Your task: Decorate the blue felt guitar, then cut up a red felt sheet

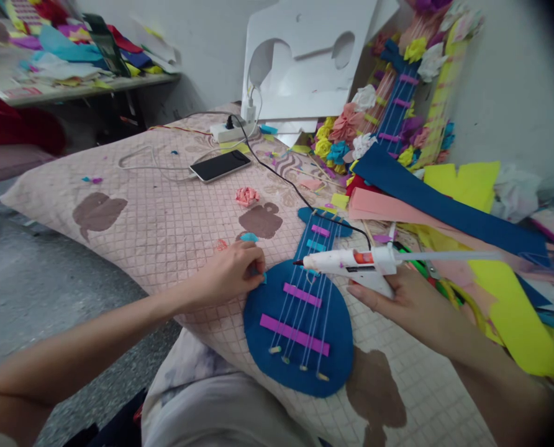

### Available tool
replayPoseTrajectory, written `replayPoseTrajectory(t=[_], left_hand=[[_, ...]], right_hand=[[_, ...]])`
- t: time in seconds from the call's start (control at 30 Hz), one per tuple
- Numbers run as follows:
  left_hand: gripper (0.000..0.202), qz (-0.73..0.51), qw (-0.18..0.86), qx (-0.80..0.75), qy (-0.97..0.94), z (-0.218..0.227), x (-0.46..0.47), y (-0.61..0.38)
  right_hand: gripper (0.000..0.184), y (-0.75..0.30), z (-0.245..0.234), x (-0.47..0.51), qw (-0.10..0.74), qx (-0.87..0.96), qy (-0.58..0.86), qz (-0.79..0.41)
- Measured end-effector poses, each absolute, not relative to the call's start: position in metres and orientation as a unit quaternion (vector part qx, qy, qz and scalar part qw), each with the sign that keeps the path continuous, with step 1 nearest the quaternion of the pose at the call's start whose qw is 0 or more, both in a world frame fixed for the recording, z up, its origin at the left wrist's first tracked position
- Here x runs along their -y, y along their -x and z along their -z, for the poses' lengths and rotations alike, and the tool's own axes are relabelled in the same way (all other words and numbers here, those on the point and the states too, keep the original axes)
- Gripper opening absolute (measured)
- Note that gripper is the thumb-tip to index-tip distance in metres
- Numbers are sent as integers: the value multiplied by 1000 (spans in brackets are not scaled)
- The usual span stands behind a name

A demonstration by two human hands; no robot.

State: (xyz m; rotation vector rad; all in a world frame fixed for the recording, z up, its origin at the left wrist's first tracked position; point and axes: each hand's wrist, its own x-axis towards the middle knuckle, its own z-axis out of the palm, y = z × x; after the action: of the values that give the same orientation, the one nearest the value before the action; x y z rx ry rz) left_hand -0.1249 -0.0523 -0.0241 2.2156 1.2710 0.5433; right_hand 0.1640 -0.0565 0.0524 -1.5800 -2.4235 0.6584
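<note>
My right hand point(398, 298) is wrapped round the handle of a white glue gun point(333, 262), its nozzle pointing left above the paper guitar. Closed in a pinch, my left hand point(233, 273) is by the guitar's upper left edge. A small light-blue paper piece point(264, 278) shows at its fingertips. The dark-blue paper guitar point(300, 323) lies flat, with strings and purple strips across it. A blue paper scrap point(249, 237) and a pink paper flower point(248, 196) lie beyond my left hand.
A phone point(221, 166) and a power strip point(233, 131) lie farther back. The gun's black cord point(281, 177) crosses the tablecloth. At the right are coloured paper sheets point(463, 205) and scissors point(431, 269). Decorated guitars point(398, 105) lean on the wall beside a white cut-out board point(314, 81).
</note>
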Motion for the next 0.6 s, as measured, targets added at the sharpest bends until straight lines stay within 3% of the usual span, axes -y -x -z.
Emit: replayPoseTrajectory(t=[0.3,0.6], left_hand=[[5,-177,258,-468,-826,20,52,122],[15,-240,297,-523,-762,20,46,142]], right_hand=[[37,-167,-50,59,99,823,521,-205],[38,-168,-50,60,115,811,532,-215]])
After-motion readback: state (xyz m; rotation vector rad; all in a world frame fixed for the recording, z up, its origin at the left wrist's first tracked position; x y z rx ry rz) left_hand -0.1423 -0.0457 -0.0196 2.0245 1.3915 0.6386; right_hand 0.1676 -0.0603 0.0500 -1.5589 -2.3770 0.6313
